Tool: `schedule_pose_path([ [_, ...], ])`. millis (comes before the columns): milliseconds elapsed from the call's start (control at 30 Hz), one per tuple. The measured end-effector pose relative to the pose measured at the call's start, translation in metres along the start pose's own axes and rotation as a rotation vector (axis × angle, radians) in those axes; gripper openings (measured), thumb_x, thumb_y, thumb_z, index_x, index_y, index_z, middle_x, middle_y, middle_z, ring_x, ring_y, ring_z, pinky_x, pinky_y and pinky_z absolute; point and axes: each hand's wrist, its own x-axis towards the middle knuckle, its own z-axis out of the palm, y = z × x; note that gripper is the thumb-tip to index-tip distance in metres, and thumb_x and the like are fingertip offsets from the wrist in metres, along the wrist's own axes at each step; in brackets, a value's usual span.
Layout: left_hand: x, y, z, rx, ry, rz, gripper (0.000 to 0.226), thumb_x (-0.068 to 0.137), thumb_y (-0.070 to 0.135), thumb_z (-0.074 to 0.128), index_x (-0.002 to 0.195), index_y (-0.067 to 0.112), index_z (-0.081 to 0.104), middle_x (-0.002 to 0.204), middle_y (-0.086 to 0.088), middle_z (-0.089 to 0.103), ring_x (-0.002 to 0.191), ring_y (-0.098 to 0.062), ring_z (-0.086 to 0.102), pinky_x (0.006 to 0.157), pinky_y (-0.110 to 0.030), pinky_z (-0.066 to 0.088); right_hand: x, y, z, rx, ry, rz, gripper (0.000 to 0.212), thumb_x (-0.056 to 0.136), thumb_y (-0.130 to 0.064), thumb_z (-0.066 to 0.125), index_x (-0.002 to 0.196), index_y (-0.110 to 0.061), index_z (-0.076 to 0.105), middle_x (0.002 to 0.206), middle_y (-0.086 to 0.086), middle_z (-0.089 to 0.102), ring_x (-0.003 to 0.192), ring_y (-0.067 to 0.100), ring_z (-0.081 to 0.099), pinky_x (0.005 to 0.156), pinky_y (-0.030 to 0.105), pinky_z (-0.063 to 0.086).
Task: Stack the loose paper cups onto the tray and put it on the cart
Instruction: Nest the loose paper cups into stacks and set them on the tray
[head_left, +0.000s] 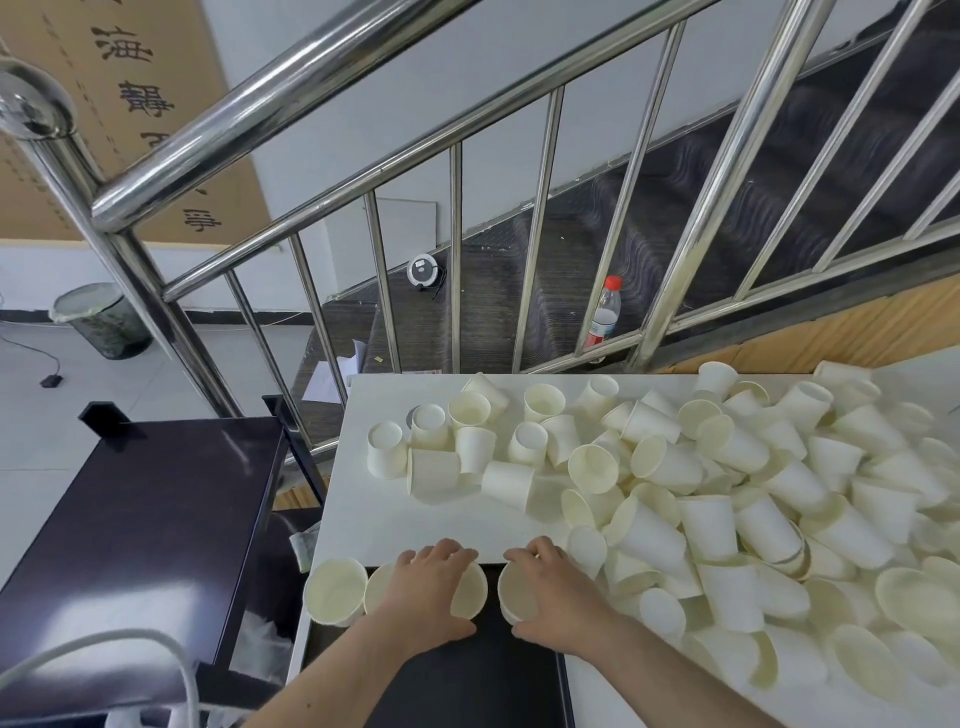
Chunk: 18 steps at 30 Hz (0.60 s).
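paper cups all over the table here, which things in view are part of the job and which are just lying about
Part of the job:
- loose paper cups heaped on the white table
- black tray
- cup stacks on the tray, under the left hand and right hand
- dark cart

Just lying about:
- water bottle on the stairs
- bin
- papers
- stair railing

Cart (130, 519) left of table (415, 519)
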Motion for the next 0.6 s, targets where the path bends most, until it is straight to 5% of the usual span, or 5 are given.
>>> schedule_pose_path([
  [433, -0.0002, 0.0026, 0.0011, 0.026, -0.016, -0.038, 0.084, 0.078, 0.044, 0.065, 0.148, 0.029, 0.02, 0.148, 0.007, 0.03, 0.136, -0.018, 0.034, 0.118, -0.046, 0.007, -0.0003, 0.0021, -0.0003, -0.02, 0.02, -0.014, 0.082, 0.081, -0.031, 0.071, 0.149, -0.025, 0.025, 0.142, -0.002, 0.027, 0.131, 0.017, 0.035, 0.099, 0.029, 0.044],
  [600, -0.0018, -0.0001, -0.0042, 0.01, -0.024, -0.028, 0.094, 0.076, 0.057, 0.062, 0.15, 0.03, 0.013, 0.15, 0.007, 0.027, 0.139, -0.019, 0.027, 0.119, -0.048, 0.003, 0.0003, 0.0026, -0.0066, -0.014, -0.024, -0.01, 0.089, 0.079, -0.039, 0.072, 0.15, -0.027, 0.021, 0.145, -0.004, 0.024, 0.135, 0.017, 0.031, 0.1, 0.031, 0.044],
])
